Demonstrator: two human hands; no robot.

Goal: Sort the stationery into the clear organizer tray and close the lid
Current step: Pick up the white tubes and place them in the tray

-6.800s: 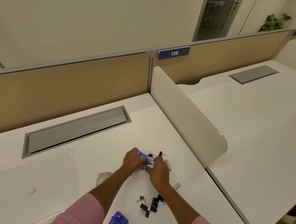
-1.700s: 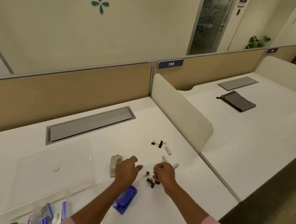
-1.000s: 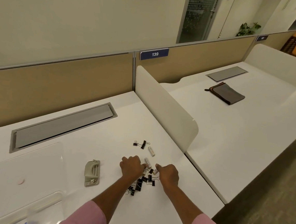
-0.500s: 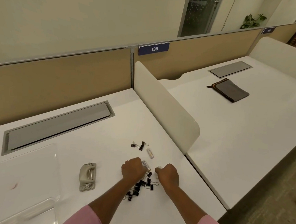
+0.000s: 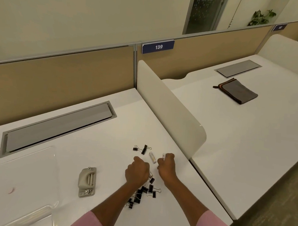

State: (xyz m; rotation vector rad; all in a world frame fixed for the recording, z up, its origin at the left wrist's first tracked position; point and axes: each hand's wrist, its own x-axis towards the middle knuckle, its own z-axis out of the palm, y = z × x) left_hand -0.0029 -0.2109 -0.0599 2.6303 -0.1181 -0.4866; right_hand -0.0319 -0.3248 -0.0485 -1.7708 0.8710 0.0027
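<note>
On the white desk my left hand (image 5: 138, 171) is closed in a fist, and the white tip of a small tube (image 5: 151, 173) pokes out beside its fingers. My right hand (image 5: 166, 165) is closed around another small white tube (image 5: 164, 155). A third white tube (image 5: 152, 157) lies on the desk between the hands. A pile of black binder clips (image 5: 142, 193) sits under my forearms, and two more clips (image 5: 141, 149) lie further back. The clear organizer tray (image 5: 30, 215) is at the bottom left, with its open clear lid (image 5: 21, 171) behind it.
A grey stapler-like tool (image 5: 87, 182) lies left of my hands. A grey cable flap (image 5: 57, 125) is set into the desk behind. A white divider panel (image 5: 170, 110) bounds the desk on the right. A dark pouch (image 5: 237, 91) lies on the neighbouring desk.
Both fists have moved a little further from me, past the clip pile. The right hand now shows a white tube in its grip. The view has shifted slightly.
</note>
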